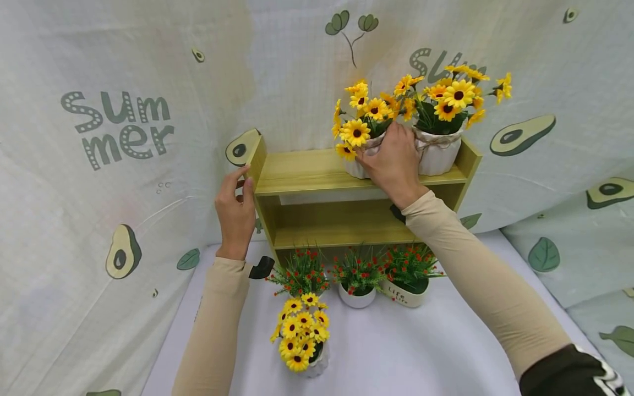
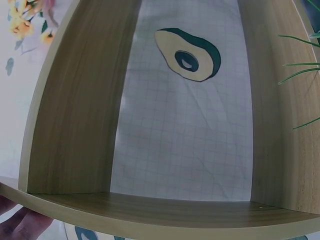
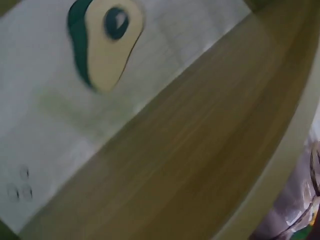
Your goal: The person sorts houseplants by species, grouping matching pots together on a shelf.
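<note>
My right hand (image 1: 396,159) grips the rim of a white pot of yellow sunflowers (image 1: 358,132), which stands on the upper board of a wooden shelf (image 1: 302,170). The fingers are partly hidden between this pot and a second white sunflower pot (image 1: 438,151) to its right, tied with twine. At the shelf's left side, my left hand (image 1: 236,212) touches the side panel with relaxed fingers. In the left wrist view, fingertips (image 2: 25,225) show outside that panel. The right wrist view has the shelf board (image 3: 200,125) and part of a pot (image 3: 290,200), but no hand.
Three pots with red-flowered plants (image 1: 302,272), (image 1: 358,283), (image 1: 408,275) stand before the shelf's base. Closer lies a white pot of sunflowers (image 1: 302,335) upright on the white tabletop (image 1: 386,352). Printed cloth (image 1: 124,55) hangs behind the shelf.
</note>
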Motion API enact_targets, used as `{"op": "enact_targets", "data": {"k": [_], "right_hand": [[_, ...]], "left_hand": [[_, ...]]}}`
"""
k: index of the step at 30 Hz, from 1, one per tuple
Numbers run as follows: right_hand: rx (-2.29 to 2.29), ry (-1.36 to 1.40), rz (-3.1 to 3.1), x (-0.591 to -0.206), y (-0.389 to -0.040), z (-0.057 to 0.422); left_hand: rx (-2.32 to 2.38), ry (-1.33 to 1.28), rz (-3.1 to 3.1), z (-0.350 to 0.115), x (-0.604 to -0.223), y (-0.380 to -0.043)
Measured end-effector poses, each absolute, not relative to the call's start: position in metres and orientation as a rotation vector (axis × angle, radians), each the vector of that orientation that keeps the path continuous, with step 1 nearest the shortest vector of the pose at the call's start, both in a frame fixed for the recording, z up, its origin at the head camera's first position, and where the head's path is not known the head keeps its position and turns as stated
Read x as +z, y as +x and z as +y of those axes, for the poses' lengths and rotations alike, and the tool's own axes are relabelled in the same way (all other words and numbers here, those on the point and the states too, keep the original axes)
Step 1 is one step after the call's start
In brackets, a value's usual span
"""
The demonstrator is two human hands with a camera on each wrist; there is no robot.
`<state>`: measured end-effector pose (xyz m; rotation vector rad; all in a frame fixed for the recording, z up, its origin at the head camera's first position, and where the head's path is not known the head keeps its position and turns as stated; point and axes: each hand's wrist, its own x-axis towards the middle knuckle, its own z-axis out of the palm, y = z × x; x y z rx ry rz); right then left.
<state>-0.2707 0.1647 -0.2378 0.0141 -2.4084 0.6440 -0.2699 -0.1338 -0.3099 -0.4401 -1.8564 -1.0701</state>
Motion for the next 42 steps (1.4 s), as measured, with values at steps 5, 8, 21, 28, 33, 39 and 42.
{"op": "enact_targets", "data": {"k": [5, 8, 21, 28, 33, 39, 42], "right_hand": [[0.539, 0.049, -2.395, -0.241, -0.270, 0.165], [0.513, 0.116, -2.337, -0.246, -0.265, 0.165], [0.648, 0.516, -1.904, -0.340, -0.167, 0.159], [0.767, 0.659, -2.053, -0.434, -0.114, 0.137], [0.835, 0.666, -2.401, -0.493, -0.093, 0.124], [1.140, 0.682, -2.779, -0.533, -0.086, 0.104], [1.284, 0.687, -2.837, -0.542, -0.087, 0.094]], "left_hand": [[-1.061, -0.426, -1.856, -0.136, -0.309, -0.269], [-1.061, -0.412, -1.860, -0.137, -0.309, -0.268], [-1.065, -0.457, -1.861, -0.135, -0.307, -0.270], [-1.069, -0.463, -1.855, -0.133, -0.306, -0.271], [-1.070, -0.447, -1.860, -0.134, -0.307, -0.270], [-1.071, -0.435, -1.869, -0.134, -0.307, -0.270], [-1.074, -0.441, -1.872, -0.134, -0.307, -0.269]]}}
